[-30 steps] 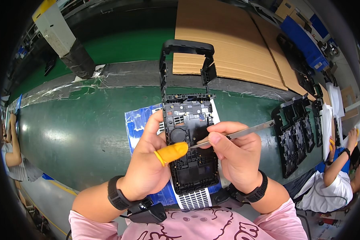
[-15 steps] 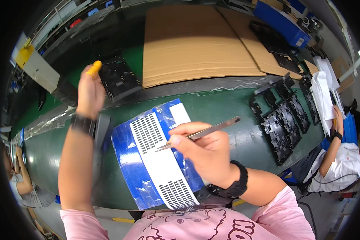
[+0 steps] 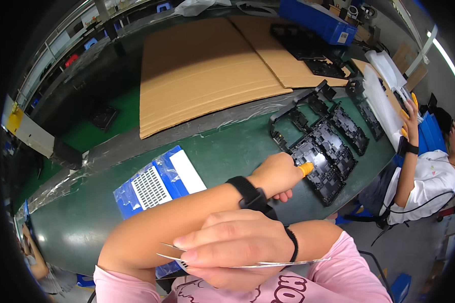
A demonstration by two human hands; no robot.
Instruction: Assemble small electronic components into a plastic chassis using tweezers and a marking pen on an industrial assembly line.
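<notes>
My left hand [image 3: 279, 174], with a black watch on the wrist and an orange finger cot on the thumb, reaches across to the right. Its thumb lies on the nearest black plastic frame [image 3: 322, 169] in a row of several overlapping frames, with the fingers curled under the frame's edge. My right hand [image 3: 232, 246] sits close to my body, under the left forearm. It pinches thin metal tweezers [image 3: 283, 263] that point right. A blue pad with a white perforated panel [image 3: 156, 184] lies on the green table [image 3: 86, 227] to the left.
Large cardboard sheets [image 3: 202, 65] cover the far side of the table. More black frames [image 3: 308, 48] lie on them near a blue bin [image 3: 318, 20]. A seated co-worker in white [image 3: 427, 169] works at the right. A small black part [image 3: 103, 116] lies on the belt at far left.
My left hand has swung from the far left of the belt across to the row of black frames on the right. My right hand has pulled the tweezers back toward my body.
</notes>
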